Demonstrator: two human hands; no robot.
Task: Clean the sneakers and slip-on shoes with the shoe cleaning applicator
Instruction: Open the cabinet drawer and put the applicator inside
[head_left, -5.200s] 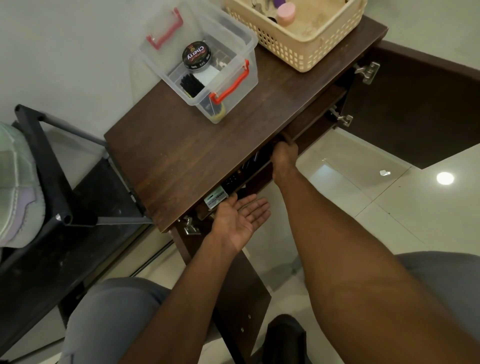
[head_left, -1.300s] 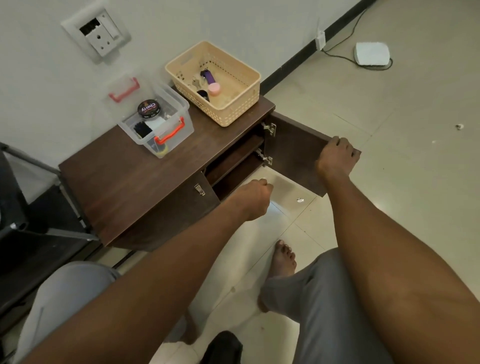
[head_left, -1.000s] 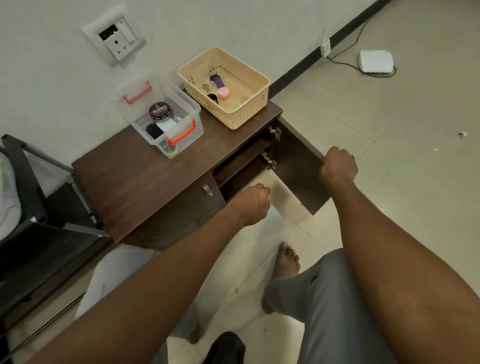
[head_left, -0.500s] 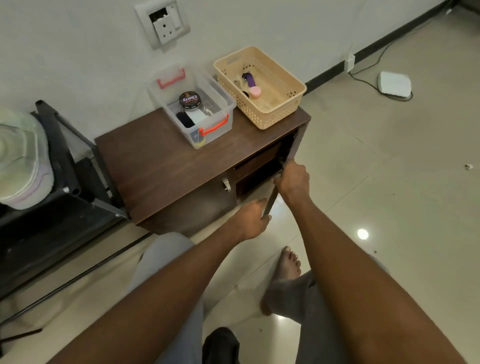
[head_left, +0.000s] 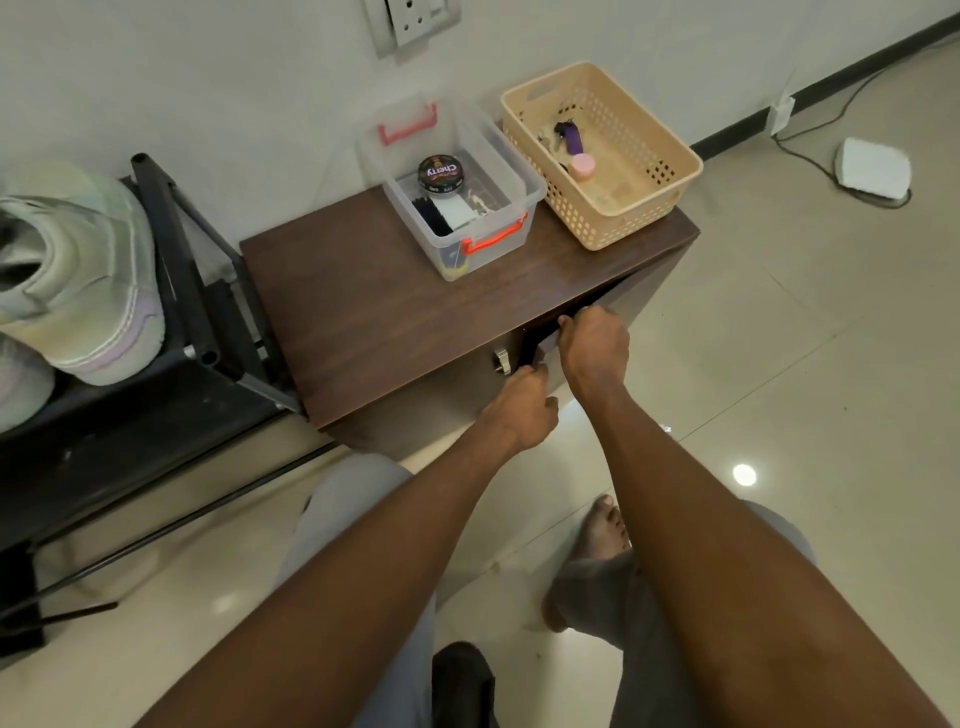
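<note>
Head view, seated person facing a low cabinet (head_left: 395, 312). R hand (head_left: 592, 345) w/ fingers curled over the top edge of the door (head_left: 535, 343), which stands nearly shut, a thin dark gap showing. L hand (head_left: 519, 410) just below and left of R, fingertips curled at the door's lower front edge; whether it truly grips or only touches cannot be told. A metal handle (head_left: 501, 360) sits on the neighbouring door panel, just left of L hand.

Task items: pale sneaker (head_left: 78, 270) on a black rack (head_left: 171, 332) at far left, well apart from both hands; a second shoe below it is cut off by the frame edge. Clear box (head_left: 519, 176) w/ red handles on the cabinet top holds a round tin (head_left: 440, 174), a black brush-like item and white pieces; which, if any, is the applicator is hard to make out. Beige basket (head_left: 660, 171) beside the box holds a purple item and a pink cap; other contents too small to tell.

Cabinet interior hidden. Forearms cover much of the floor; one bare foot (head_left: 602, 525) shows between them.
</note>
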